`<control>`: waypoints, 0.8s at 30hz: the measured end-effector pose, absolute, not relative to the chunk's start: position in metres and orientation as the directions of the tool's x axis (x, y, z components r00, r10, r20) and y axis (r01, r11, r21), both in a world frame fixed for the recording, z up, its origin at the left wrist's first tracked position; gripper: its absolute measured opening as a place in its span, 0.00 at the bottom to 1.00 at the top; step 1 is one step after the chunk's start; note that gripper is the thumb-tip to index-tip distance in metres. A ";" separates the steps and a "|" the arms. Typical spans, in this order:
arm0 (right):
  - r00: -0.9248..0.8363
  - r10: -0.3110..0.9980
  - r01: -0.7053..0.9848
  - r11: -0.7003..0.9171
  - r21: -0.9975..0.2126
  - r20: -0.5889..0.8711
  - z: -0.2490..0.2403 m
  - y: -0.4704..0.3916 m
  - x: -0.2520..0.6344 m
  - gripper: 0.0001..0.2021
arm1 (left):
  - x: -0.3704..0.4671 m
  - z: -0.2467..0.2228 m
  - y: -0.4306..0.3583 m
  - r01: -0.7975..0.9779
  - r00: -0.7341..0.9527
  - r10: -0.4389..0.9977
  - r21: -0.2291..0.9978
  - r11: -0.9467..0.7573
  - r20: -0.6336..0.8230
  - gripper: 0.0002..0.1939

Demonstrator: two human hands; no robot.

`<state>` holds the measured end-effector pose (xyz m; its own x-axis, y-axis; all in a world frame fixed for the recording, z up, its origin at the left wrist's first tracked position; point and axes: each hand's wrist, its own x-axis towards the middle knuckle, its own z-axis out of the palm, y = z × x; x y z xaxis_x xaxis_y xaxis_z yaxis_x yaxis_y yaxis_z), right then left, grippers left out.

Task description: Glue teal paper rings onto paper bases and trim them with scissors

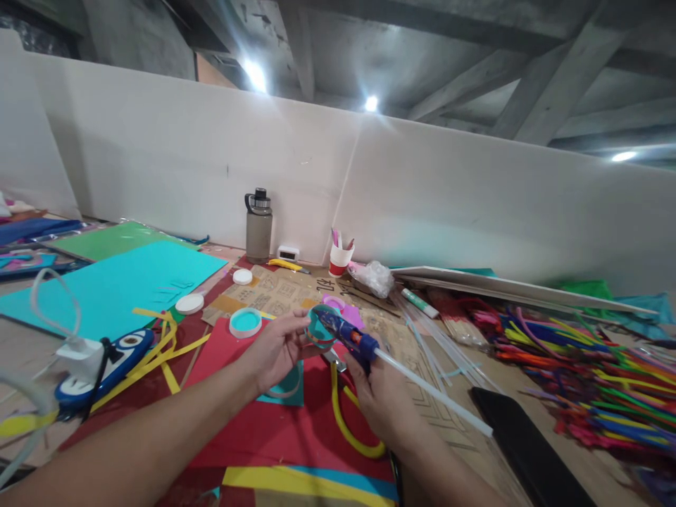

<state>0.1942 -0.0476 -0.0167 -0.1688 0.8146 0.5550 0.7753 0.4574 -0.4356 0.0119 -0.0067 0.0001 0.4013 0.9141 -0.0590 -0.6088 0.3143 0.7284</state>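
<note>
My right hand [377,387] is closed around a blue hot glue gun [353,334], with a long clear glue stick [438,394] sticking out of its back. My left hand [282,345] pinches a small round teal-lined cup or ring [320,327], and the gun's nozzle reaches its opening. Whether the nozzle touches it I cannot tell. Below the hands lies red paper [232,429] with a teal square [293,396] and a white ring on it. A white lid with a teal inside [246,322] is left of my hand. Yellow-handled scissors [364,448] lie partly under my right hand.
Left are teal sheets [121,282], yellow strips [172,352] and a blue power strip [119,366]. A bottle [258,236], a utility knife [288,265] and a paper cup [341,257] stand or lie behind. Right are a black phone-like slab [528,443] and colourful pipe cleaners [607,373].
</note>
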 end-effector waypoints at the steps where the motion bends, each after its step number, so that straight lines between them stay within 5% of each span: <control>1: -0.178 0.816 0.775 0.461 -0.432 0.551 -0.017 -0.048 0.194 0.14 | 0.011 0.000 -0.006 -0.601 0.395 0.916 0.733 0.318 -0.074 0.08; 24: -0.089 0.810 0.784 0.416 -0.460 0.580 -0.020 -0.050 0.193 0.15 | 0.017 -0.007 -0.005 -0.670 0.231 0.973 0.727 0.149 0.014 0.06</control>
